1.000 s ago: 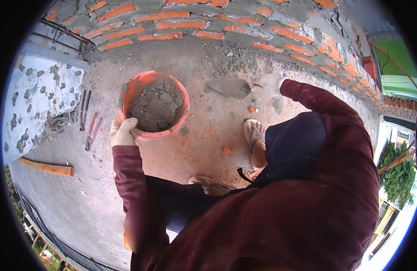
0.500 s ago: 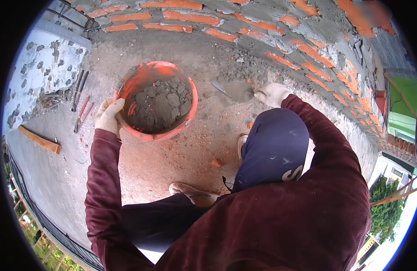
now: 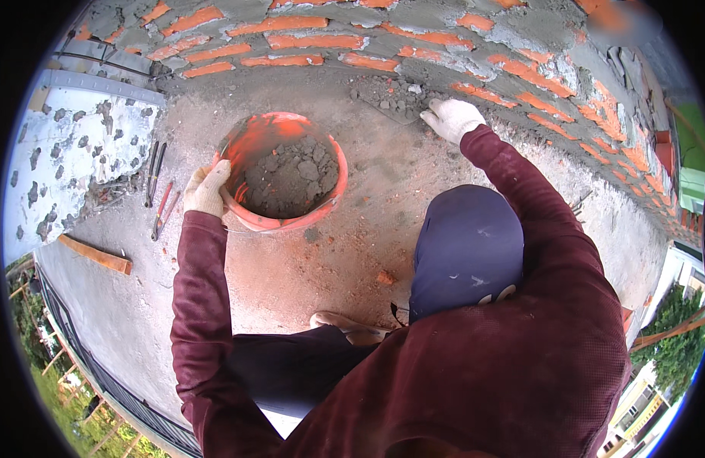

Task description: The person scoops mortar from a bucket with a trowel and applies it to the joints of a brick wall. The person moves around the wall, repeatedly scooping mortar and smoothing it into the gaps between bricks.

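Observation:
My left hand (image 3: 206,188), in a pale knitted glove, is closed on the left rim of an orange bucket (image 3: 339,183). The bucket stands tilted a little, part filled with lumpy grey mortar (image 3: 291,175). Beyond it to the right, my gloved right hand (image 3: 452,120) is closed round a trowel, its handle hidden by the fingers. The trowel's grey blade (image 3: 399,115) lies low at the floor, against loose mortar crumbs (image 3: 398,93) along the foot of the brick wall.
A brick wall (image 3: 314,41) with rough mortar joints curves across the far side and right. Pincers with red handles (image 3: 163,210), a dark long-handled tool (image 3: 155,174) and a wooden strip (image 3: 97,254) lie on the left floor. Near my shoe (image 3: 345,324) sits a brick chip (image 3: 385,278).
My right hand has moved the trowel farther away, toward the wall's foot and the crumbs there. My left hand keeps its hold on the bucket. The whole view has shifted slightly.

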`<state>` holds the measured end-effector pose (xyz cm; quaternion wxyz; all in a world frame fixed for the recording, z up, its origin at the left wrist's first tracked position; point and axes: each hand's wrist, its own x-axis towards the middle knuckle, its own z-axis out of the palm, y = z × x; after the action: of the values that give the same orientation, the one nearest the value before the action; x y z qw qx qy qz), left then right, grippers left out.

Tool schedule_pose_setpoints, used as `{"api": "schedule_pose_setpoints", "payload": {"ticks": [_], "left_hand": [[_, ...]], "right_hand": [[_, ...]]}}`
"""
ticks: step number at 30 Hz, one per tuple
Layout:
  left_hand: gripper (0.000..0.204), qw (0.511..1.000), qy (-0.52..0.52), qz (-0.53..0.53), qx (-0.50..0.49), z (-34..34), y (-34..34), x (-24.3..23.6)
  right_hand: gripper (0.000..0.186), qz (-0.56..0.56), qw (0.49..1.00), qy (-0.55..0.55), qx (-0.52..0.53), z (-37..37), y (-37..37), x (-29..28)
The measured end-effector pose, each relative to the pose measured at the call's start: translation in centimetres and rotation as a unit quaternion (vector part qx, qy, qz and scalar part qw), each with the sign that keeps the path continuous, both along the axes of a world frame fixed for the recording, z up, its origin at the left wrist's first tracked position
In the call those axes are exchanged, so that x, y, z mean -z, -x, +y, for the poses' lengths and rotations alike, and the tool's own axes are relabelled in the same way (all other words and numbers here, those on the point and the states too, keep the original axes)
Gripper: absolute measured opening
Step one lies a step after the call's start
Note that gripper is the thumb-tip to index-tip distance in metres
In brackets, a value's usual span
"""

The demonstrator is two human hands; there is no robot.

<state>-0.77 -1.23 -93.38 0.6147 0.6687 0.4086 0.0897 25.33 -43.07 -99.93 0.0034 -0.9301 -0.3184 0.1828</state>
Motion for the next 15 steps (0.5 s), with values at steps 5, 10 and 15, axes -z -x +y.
{"api": "schedule_pose_setpoints", "payload": {"ticks": [5,10,15], "left_hand": [[0.027,1.0,0.008,-0.01,0.0,0.6,1.2,0.5],[0.022,0.999,0.025,-0.031,0.01,0.7,1.6,-0.1],[0.006,0.984,0.148,-0.093,0.038,2.5,4.0,-0.8]], "right_hand": [[0.031,-0.088,0.98,-0.098,-0.147,3.0,6.5,-6.0],[0.038,-0.006,0.979,-0.193,-0.069,5.8,4.9,-3.2],[0.046,0.693,0.623,-0.293,0.214,9.3,4.5,1.7]]}}
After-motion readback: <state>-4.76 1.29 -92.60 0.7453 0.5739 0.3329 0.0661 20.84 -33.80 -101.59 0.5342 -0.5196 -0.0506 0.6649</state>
